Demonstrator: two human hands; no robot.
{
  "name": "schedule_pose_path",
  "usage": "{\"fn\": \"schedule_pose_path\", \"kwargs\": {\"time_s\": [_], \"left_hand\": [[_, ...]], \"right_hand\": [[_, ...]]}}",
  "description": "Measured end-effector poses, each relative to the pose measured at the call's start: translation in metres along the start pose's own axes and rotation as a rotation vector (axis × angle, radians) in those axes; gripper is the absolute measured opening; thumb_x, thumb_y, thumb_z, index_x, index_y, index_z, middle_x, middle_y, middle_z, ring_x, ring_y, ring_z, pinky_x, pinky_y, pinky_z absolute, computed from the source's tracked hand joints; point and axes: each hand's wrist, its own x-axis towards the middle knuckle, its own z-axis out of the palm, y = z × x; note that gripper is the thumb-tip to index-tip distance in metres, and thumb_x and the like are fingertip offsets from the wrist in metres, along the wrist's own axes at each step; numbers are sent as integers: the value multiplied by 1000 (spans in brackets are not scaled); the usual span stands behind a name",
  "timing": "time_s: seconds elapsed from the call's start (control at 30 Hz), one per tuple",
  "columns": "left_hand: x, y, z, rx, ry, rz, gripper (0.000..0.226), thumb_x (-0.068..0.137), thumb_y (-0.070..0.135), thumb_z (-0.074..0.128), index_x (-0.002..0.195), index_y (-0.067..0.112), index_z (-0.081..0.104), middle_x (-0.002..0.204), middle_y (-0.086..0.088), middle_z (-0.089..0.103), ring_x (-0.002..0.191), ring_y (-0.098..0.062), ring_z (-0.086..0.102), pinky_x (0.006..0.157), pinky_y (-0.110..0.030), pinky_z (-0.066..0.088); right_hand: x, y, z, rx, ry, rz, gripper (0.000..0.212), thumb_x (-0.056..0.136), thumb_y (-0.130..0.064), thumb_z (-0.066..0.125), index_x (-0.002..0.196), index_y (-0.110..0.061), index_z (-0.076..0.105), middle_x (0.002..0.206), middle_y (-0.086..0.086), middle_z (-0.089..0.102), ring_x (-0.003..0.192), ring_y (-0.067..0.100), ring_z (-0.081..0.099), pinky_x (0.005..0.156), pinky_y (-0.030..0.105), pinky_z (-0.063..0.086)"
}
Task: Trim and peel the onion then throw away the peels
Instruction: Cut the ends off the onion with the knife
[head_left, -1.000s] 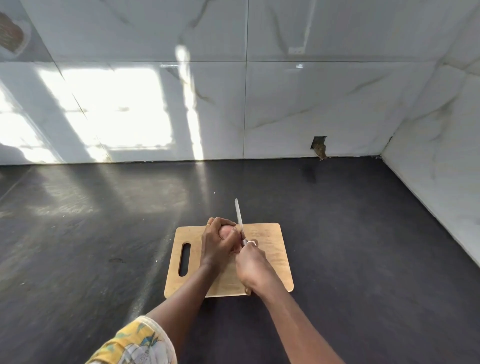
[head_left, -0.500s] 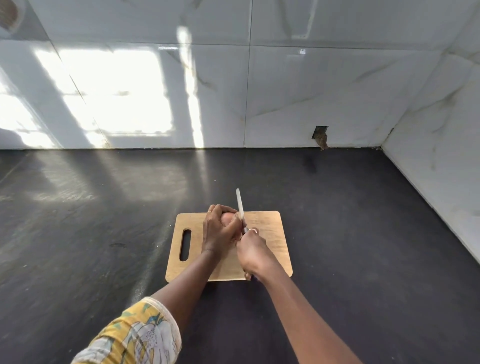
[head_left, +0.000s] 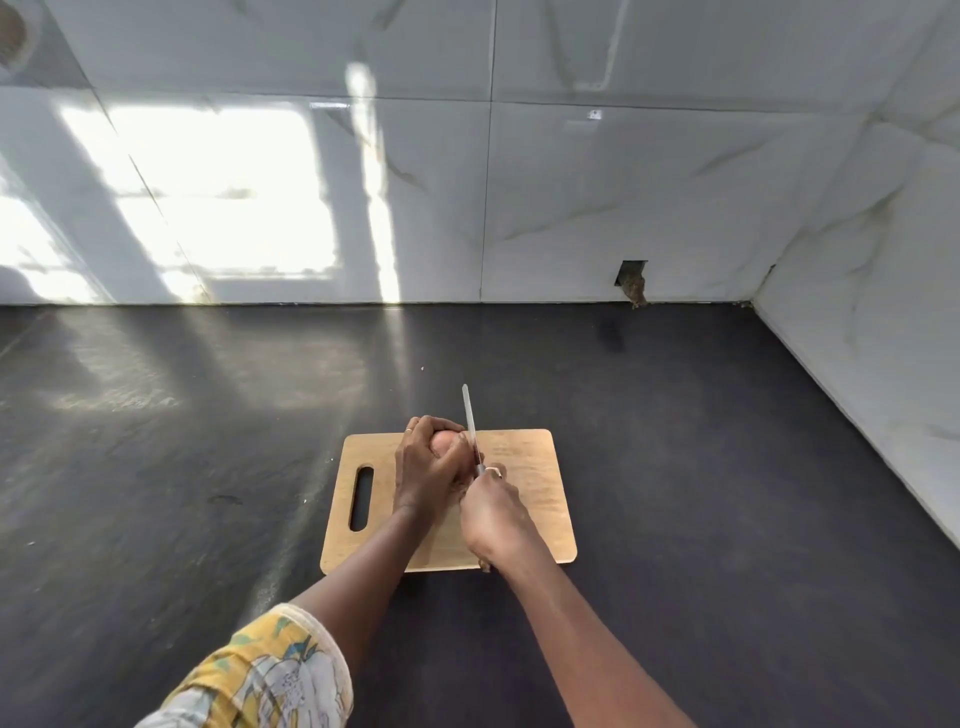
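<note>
1. Dark matte surface (head_left: 727, 467) fills the lower two thirds of the frame. Above it we see glossy white marbled wall tiles (head_left: 571, 208), with window glare at upper left.
2. Small rough hole (head_left: 631, 283) in the tiles, right of centre, at the surface line.
3. Wooden cutting board (head_left: 524, 467), slot handle at its left end, lies at lower centre.
4. Onion (head_left: 444, 444) sits on the board's upper middle, mostly covered. We see only a pale orange patch.
5. Left hand (head_left: 423, 473) is curled over the onion, fingers wrapped on it, with a ring (head_left: 409, 430) on one finger.
6. Right hand (head_left: 491, 512) touches the left one and is fisted around the handle of a knife (head_left: 470, 421).
7. Blade points up-frame past the board's far edge, along the onion's right side. We cannot tell whether it bites in.
8. Yellow patterned sleeve (head_left: 260, 675) at lower left.
</note>
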Motion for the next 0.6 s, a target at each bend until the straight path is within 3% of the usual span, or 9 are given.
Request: {"fn": "schedule_pose_path", "kwargs": {"time_s": [0.1, 0.23, 0.37, 0.43, 0.53, 0.6], "left_hand": [[4, 0, 0, 9, -10, -33, 16, 63, 39, 50, 73, 29, 57, 88, -1, 60, 77, -9, 55, 66, -20, 41], [10, 4, -1, 23, -51, -86, 20, 66, 34, 52, 78, 21, 63, 90, -3, 63, 84, -17, 58, 71, -26, 42], [8, 6, -4, -20, -56, -116, 21, 66, 35, 52, 77, 22, 64, 87, -4, 67, 84, -21, 61, 72, -34, 48], [7, 5, -4, -46, -67, -131, 15, 68, 36, 53, 76, 26, 62, 86, -5, 66, 84, -23, 62, 72, -36, 49], [5, 7, -3, -72, -69, -93, 2, 82, 25, 61, 84, 25, 62, 99, -6, 60, 90, -20, 59, 75, -23, 47], [1, 5, -5, -58, -12, 25, 4, 86, 13, 62, 88, 13, 66, 107, -6, 51, 92, -9, 54, 77, -9, 40]], "right_hand": [[-7, 6, 4, -69, 1, 3, 33, 94, 4, 31, 125, -4, 38, 126, 15, 49, 114, 36, 55, 92, 42, 49], [0, 2, 2, -45, 23, 8, 31, 97, -1, 29, 126, -5, 38, 125, 14, 50, 112, 35, 55, 89, 41, 50], [21, 3, 1, 92, -4, 35, 26, 96, -8, 26, 117, -11, 41, 104, 11, 52, 84, 29, 54, 50, 32, 43], [24, 7, 4, 134, 0, 33, 24, 96, -11, 27, 116, -10, 41, 104, 12, 53, 82, 30, 55, 46, 29, 38], [22, 8, 7, 130, 32, 5, 24, 98, -13, 24, 116, -10, 41, 110, 12, 55, 96, 32, 60, 59, 32, 41], [23, 6, 7, 119, 31, -13, 18, 98, -13, 24, 108, -13, 39, 101, 10, 52, 83, 29, 57, 50, 31, 38]]}}
